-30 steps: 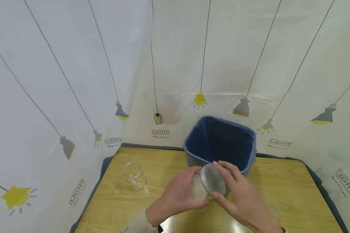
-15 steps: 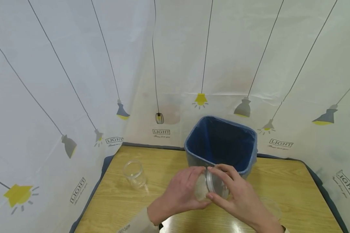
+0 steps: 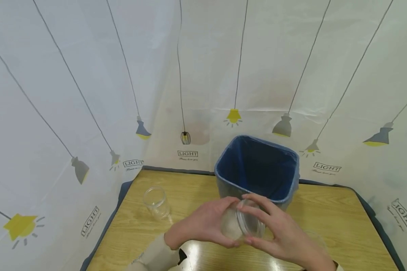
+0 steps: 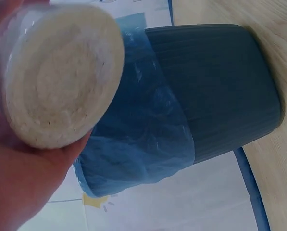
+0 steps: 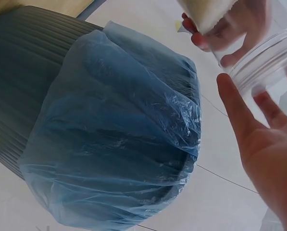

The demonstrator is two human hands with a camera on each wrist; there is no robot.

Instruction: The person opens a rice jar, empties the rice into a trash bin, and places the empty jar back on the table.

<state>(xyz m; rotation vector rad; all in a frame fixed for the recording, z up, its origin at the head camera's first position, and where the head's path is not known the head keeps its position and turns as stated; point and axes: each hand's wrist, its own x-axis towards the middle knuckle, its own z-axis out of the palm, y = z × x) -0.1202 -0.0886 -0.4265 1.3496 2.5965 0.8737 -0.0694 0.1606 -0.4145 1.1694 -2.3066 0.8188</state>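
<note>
A clear jar (image 3: 230, 224) with pale, grainy contents lies tilted on its side in the air, in front of the bin. My left hand (image 3: 203, 224) grips its body, thumb below and fingers above; the left wrist view shows the jar's base (image 4: 66, 82). At the other end, a clear round screw lid (image 3: 253, 223) sits at the jar's mouth. My right hand (image 3: 281, 229) holds this lid's rim between spread fingers and thumb. In the right wrist view the contents (image 5: 208, 12) lie toward the jar's base. Whether the lid is loose cannot be told.
Behind the hands stands a dark bin (image 4: 215, 86) lined with a blue bag (image 5: 119, 125). A clear cup (image 3: 156, 205) stands at left on the wooden table (image 3: 122, 233). A faint clear disc (image 3: 317, 238) lies partly behind my right hand. Lamp-printed sheets surround the table.
The jar and my left hand first shift right, then back left and slightly lower. My right hand's fingers have moved round the lid, and the lid now faces more to the right.
</note>
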